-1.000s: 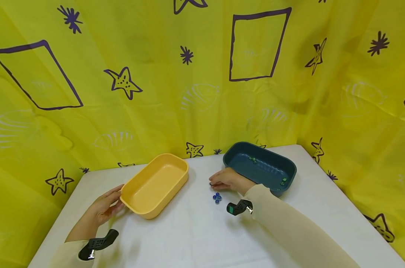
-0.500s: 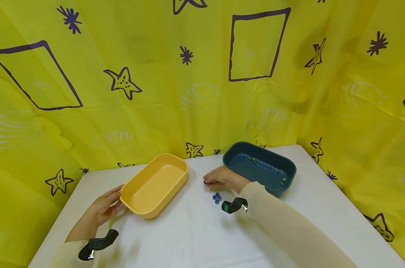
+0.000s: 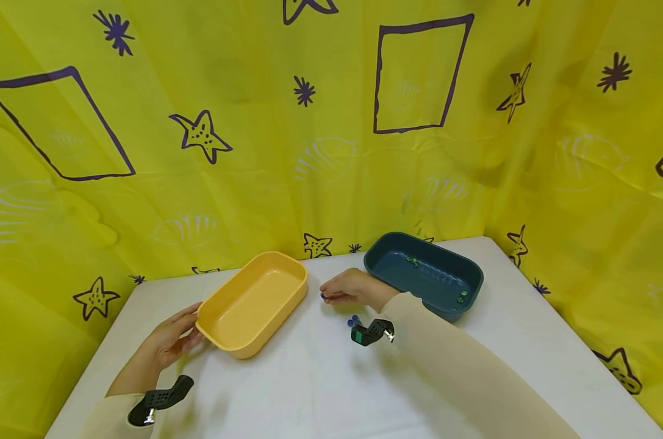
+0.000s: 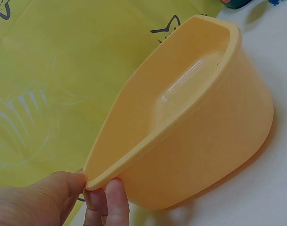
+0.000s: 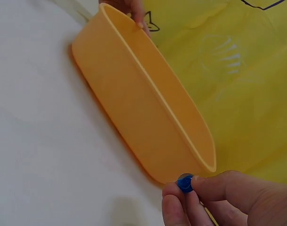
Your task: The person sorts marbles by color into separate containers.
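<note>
A blue glass marble (image 5: 184,182) is pinched between the thumb and fingertips of my right hand (image 3: 355,288), held above the table to the right of a yellow plastic basin (image 3: 279,326). In the right wrist view the marble appears near the basin's far end, outside its wall. My left hand (image 3: 172,338) grips the basin's near-left rim, thumb and fingers on the edge, as the left wrist view (image 4: 63,195) shows. Several more blue marbles (image 3: 354,320) lie clustered on the white cloth, partly covered by the right wrist's camera mount.
At the back right stands a dark teal basin (image 3: 419,283) behind my right forearm. Green marbles (image 3: 462,297) lie inside it in two groups. A yellow patterned curtain (image 3: 331,122) closes off the table's back and sides.
My right hand has moved left with the blue marble, away from the cluster and closer to the yellow basin. The left hand and both basins have stayed in place.
</note>
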`<state>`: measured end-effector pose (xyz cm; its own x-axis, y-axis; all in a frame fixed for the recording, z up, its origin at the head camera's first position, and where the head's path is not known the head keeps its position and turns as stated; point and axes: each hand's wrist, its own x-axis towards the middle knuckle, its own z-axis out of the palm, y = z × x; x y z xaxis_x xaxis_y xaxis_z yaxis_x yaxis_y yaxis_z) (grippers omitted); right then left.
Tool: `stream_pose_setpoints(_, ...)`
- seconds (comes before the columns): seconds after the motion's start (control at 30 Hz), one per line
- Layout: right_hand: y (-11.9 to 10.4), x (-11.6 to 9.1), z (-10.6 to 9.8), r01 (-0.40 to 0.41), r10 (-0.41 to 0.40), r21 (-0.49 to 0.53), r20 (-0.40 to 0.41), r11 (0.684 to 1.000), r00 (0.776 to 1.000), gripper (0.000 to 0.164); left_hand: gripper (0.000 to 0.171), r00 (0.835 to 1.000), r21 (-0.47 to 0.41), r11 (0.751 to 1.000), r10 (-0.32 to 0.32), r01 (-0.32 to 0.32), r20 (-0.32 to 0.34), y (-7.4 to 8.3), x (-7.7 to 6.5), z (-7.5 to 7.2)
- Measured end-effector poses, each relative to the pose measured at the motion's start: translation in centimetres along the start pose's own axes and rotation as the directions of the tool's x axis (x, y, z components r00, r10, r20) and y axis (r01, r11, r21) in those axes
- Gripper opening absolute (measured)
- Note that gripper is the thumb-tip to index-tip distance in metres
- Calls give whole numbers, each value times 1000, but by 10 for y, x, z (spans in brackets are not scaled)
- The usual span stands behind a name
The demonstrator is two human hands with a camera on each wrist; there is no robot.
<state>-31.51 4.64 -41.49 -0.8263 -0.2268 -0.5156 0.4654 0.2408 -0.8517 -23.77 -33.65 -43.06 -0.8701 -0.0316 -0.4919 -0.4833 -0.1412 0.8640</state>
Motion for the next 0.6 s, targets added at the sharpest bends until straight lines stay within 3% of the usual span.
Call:
stream_pose_setpoints(0.2,-9,-5,9,10,-10,24,21,1000,1000,27,24,1000,-2,1000,0,0,0,0,0,0)
stream_pose_setpoints(0.6,-17,-2,23,17,-23,82,66,996,998,30,27,1000,6,1000,-4,4,-6,0,1,-1)
